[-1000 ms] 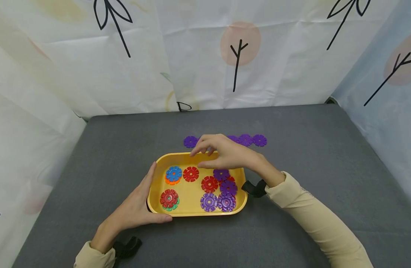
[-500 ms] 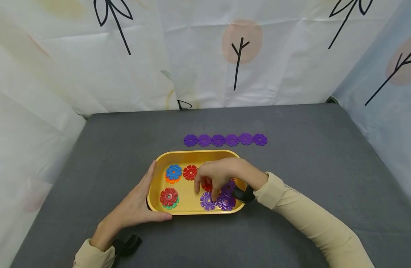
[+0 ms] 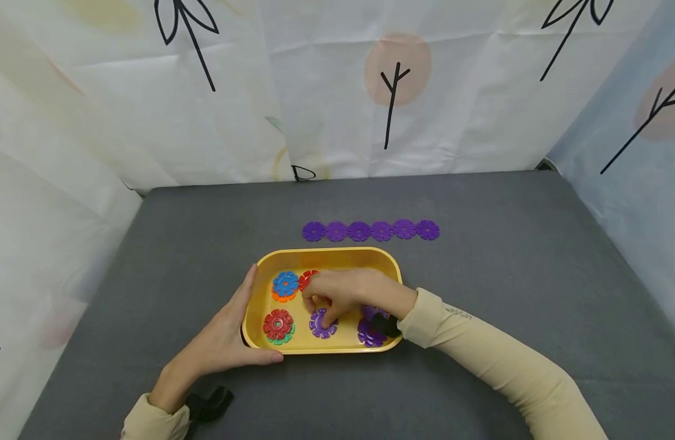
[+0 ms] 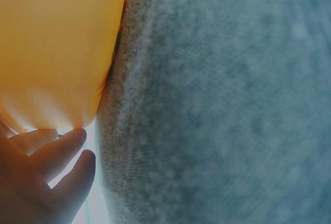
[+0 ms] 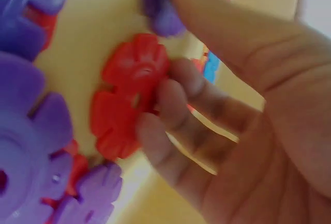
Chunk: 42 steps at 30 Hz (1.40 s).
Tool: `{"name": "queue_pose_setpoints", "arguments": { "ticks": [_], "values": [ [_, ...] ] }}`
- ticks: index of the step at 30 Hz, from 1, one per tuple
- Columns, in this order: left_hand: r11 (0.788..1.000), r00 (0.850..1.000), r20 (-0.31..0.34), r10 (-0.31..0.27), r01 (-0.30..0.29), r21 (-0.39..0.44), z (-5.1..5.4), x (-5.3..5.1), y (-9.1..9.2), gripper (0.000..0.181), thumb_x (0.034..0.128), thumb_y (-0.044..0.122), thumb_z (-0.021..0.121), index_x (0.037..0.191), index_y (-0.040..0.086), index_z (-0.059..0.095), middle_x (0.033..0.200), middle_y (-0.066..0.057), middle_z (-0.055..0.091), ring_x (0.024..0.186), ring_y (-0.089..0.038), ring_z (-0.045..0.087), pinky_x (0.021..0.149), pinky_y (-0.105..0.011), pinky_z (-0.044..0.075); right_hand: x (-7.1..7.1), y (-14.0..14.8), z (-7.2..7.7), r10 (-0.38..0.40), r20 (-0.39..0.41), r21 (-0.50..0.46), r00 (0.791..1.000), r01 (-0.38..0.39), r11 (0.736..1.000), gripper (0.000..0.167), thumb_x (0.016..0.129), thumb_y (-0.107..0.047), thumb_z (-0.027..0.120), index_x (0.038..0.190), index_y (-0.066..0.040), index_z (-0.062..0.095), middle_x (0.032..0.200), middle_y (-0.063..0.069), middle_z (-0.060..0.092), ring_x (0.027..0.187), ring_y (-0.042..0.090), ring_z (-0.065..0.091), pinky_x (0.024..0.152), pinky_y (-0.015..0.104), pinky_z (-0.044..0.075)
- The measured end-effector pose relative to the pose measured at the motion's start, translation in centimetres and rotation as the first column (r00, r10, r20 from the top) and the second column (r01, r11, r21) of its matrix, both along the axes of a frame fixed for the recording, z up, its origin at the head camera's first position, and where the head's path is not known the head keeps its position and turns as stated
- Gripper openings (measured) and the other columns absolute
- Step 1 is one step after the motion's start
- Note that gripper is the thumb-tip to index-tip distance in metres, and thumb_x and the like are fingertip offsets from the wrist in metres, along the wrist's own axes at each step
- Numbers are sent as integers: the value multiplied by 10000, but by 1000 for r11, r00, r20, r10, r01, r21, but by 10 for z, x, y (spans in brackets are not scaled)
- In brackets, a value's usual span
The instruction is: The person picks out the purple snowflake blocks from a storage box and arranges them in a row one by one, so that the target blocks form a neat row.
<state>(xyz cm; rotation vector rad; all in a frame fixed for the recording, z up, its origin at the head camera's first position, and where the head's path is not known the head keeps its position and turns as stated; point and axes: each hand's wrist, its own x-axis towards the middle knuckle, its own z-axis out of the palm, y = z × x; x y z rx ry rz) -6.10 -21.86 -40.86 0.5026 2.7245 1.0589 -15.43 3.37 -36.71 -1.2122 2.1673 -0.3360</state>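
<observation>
My left hand lies round the front left corner of a yellow tray, thumb along the front edge and straight fingers against the left wall. In the left wrist view, fingertips touch the tray's outer wall. Inside the tray, my right hand has its thumb on a purple flower disc. Its other fingers touch red discs in the right wrist view, thumb and fingers apart. Blue and red discs lie at the tray's left, over orange and green ones.
Behind the tray, several purple discs form a row on the grey table. More purple discs lie overlapping in the tray's right front corner. A patterned cloth hangs behind the table.
My right hand has come down from above the tray's back rim into the tray, then shifted left. A purple disc under its thumb has slid left. My left hand has stayed in place.
</observation>
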Motion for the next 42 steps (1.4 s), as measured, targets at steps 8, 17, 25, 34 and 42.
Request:
{"name": "queue_pose_setpoints", "arguments": {
  "ticks": [8,17,25,34,42],
  "values": [
    [1000,1000,-9,-4,4,-6,0,0,0,1491,633,512,949,1637,314,-135,1719,-83,156,1473,-289,391,1115,-625,407,-1,0,-2,-34,-94,-45,995,30,999,478,751,-339,922,1117,-156,675,991,-35,628,871,96,494,810,230,443],
    [1000,999,-41,-15,14,-24,-1,-1,-2,1502,629,511,951,1645,260,-126,1715,-103,169,1473,-320,394,1105,-624,405,1,-4,-5,41,-78,-77,996,-47,996,445,763,-259,921,1090,-138,644,979,-16,556,896,93,455,805,193,390],
    [1000,999,-34,-16,15,-5,-3,-1,-2,1499,629,495,953,1646,261,-122,1715,-122,163,1475,-356,385,1112,-665,383,2,-6,-6,39,5,-100,999,-39,994,422,810,-157,879,1189,-143,693,1021,-20,641,862,86,485,794,179,431],
    [1000,1000,-21,-14,14,8,-3,0,-2,1492,640,492,950,1641,275,-134,1716,-121,156,1479,-358,375,1111,-671,380,-1,-4,-7,-28,57,-133,998,35,991,470,743,-195,932,1174,-91,773,1013,0,747,832,79,546,748,156,477],
    [1000,999,-40,-10,9,-19,-2,-1,-1,1495,631,509,951,1639,296,-132,1713,-88,177,1461,-283,405,1116,-595,419,-2,-2,-4,-4,-15,-154,1000,2,988,428,771,-226,909,1154,-85,781,945,8,678,785,65,476,667,150,400]
  ]
}}
